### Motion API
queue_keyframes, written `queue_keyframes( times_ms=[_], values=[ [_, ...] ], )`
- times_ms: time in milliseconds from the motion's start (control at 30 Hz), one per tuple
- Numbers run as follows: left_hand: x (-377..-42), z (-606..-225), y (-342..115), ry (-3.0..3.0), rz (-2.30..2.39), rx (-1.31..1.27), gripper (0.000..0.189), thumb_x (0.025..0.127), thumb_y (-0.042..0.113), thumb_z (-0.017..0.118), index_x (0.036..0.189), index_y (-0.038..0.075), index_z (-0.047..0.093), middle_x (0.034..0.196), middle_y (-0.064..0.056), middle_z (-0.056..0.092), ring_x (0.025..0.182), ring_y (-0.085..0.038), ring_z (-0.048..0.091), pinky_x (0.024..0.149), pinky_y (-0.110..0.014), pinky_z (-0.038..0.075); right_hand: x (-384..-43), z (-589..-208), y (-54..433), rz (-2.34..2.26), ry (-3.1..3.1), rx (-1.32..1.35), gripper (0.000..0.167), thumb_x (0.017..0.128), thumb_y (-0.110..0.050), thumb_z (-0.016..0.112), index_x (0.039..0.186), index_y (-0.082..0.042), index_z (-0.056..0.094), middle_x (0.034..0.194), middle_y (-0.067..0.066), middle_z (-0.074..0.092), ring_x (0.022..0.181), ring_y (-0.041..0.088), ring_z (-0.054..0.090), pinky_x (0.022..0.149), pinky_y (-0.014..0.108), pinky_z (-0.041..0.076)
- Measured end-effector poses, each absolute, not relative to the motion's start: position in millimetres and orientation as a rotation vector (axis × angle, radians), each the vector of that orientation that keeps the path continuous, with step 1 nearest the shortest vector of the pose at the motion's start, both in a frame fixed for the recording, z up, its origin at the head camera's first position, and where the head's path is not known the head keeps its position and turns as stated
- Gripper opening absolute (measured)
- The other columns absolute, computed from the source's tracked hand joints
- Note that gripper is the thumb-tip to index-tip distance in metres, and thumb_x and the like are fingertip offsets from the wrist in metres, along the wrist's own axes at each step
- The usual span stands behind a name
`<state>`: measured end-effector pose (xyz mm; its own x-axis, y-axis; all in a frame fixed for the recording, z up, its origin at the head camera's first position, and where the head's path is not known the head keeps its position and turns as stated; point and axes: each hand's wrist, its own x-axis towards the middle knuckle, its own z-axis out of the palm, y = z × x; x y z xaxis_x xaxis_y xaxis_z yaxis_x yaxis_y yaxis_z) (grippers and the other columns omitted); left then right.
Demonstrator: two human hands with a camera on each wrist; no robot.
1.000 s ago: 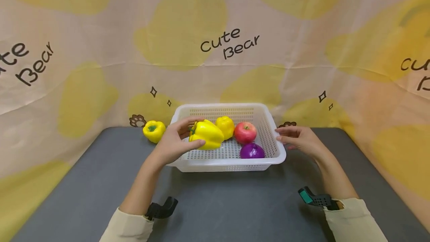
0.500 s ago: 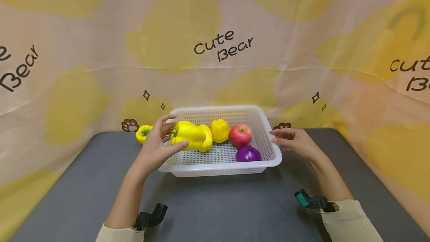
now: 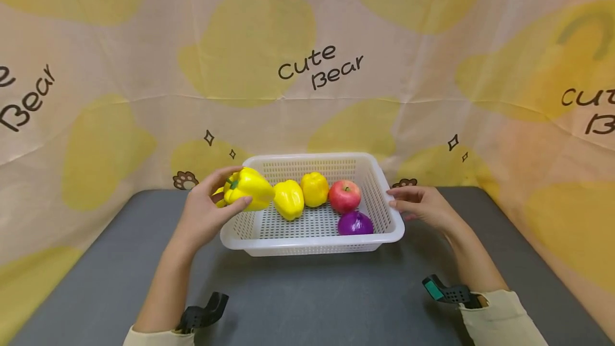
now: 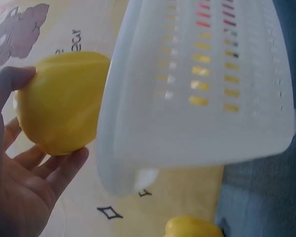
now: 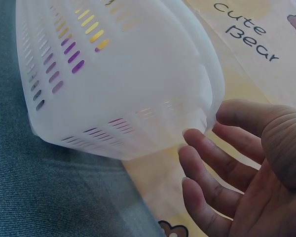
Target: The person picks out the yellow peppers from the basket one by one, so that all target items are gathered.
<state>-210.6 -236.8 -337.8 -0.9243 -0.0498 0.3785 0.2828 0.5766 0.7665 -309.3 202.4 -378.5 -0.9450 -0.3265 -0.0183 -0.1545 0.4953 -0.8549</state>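
My left hand point(image 3: 204, 212) grips a yellow bell pepper point(image 3: 250, 190) between thumb and fingers, held up at the left rim of a white plastic basket point(image 3: 312, 248). In the left wrist view the held pepper point(image 4: 61, 103) overlaps the basket's outer rim. My right hand point(image 3: 425, 207) pinches the basket's right rim, thumb and fingertips at the edge in the right wrist view. Inside the basket lie a yellow bell pepper point(image 3: 289, 200), a rounder yellow pepper point(image 3: 315, 189), a red apple point(image 3: 345, 196) and a purple onion point(image 3: 355, 223).
Another yellow bell pepper point(image 4: 192, 228) lies on the dark grey table point(image 3: 312, 298) left of the basket, mostly hidden behind my left hand in the head view. A patterned cloth point(image 3: 269, 122) hangs behind the table's far edge.
My left hand has carried its pepper leftward from over the basket to the left rim, uncovering the pepper lying inside. My right hand stays at the right rim. The head view has shifted slightly.
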Motion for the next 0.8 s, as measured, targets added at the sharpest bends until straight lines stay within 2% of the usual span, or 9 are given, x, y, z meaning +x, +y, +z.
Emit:
queue_keyframes(
  times_ms=[100,167,267,400,500,533,567,633,800],
  values=[
    [-208,-337,-246,-2.399,-1.256,-0.144,0.057,0.088,0.022,0.079,0.142,0.019,0.058,0.136,-0.007,0.061,0.11,-0.016,0.06,0.092,-0.008,0.05,-309,-378,201,-1.423,2.554,-0.419,0.053,0.094,-0.035,0.071,0.136,-0.004,0.062,0.131,0.022,0.065,0.103,0.02,0.069,0.085,0.044,0.061],
    [-206,-335,-252,-2.377,-1.218,-0.115,0.058,0.089,0.021,0.078,0.142,0.018,0.058,0.135,-0.008,0.061,0.105,-0.013,0.059,0.088,-0.002,0.046,-309,-378,201,-1.421,2.552,-0.418,0.054,0.094,-0.035,0.071,0.136,-0.004,0.062,0.13,0.022,0.065,0.103,0.02,0.069,0.085,0.044,0.061],
    [-204,-332,-261,-2.37,-1.162,-0.053,0.059,0.089,0.023,0.078,0.143,0.018,0.057,0.136,-0.009,0.06,0.105,-0.013,0.058,0.089,-0.002,0.045,-309,-377,201,-1.425,2.553,-0.415,0.054,0.094,-0.035,0.071,0.136,-0.003,0.062,0.13,0.022,0.065,0.102,0.02,0.07,0.084,0.042,0.061],
    [-200,-329,-272,-2.373,-1.086,0.066,0.059,0.089,0.031,0.077,0.144,0.021,0.057,0.14,-0.011,0.06,0.112,-0.023,0.058,0.097,-0.017,0.05,-309,-377,202,-1.429,2.558,-0.411,0.053,0.094,-0.035,0.071,0.136,-0.003,0.062,0.13,0.023,0.065,0.102,0.02,0.069,0.082,0.04,0.061],
    [-199,-328,-280,-2.361,-1.031,0.175,0.06,0.088,0.037,0.077,0.143,0.023,0.058,0.142,-0.011,0.06,0.119,-0.031,0.06,0.094,-0.023,0.05,-309,-378,202,-1.428,2.554,-0.402,0.053,0.094,-0.035,0.071,0.136,-0.003,0.062,0.13,0.022,0.065,0.102,0.02,0.07,0.083,0.04,0.061],
    [-199,-329,-283,-2.354,-1.021,0.21,0.06,0.088,0.038,0.077,0.143,0.022,0.058,0.143,-0.011,0.06,0.12,-0.032,0.06,0.091,-0.019,0.049,-309,-378,202,-1.426,2.555,-0.399,0.054,0.094,-0.035,0.071,0.136,-0.003,0.062,0.13,0.022,0.065,0.101,0.02,0.069,0.083,0.04,0.061],
    [-199,-329,-286,-2.345,-1.015,0.24,0.061,0.088,0.039,0.077,0.143,0.022,0.057,0.145,-0.01,0.059,0.122,-0.033,0.06,0.091,-0.02,0.049,-309,-378,202,-1.426,2.556,-0.396,0.054,0.094,-0.035,0.071,0.136,-0.004,0.063,0.13,0.022,0.065,0.101,0.02,0.07,0.083,0.04,0.061],
    [-199,-331,-291,-2.318,-1.028,0.297,0.062,0.088,0.039,0.077,0.144,0.022,0.057,0.146,-0.008,0.058,0.124,-0.031,0.058,0.086,-0.014,0.044,-309,-378,201,-1.419,2.564,-0.393,0.054,0.094,-0.036,0.071,0.136,-0.004,0.063,0.131,0.022,0.065,0.101,0.021,0.069,0.082,0.04,0.061],
    [-202,-336,-303,-2.245,-1.066,0.389,0.061,0.088,0.036,0.077,0.144,0.024,0.056,0.147,-0.004,0.056,0.124,-0.023,0.053,0.09,-0.016,0.046,-308,-379,201,-1.414,2.581,-0.413,0.053,0.094,-0.036,0.071,0.136,-0.005,0.063,0.132,0.022,0.064,0.103,0.022,0.068,0.084,0.042,0.061]
  ],
)
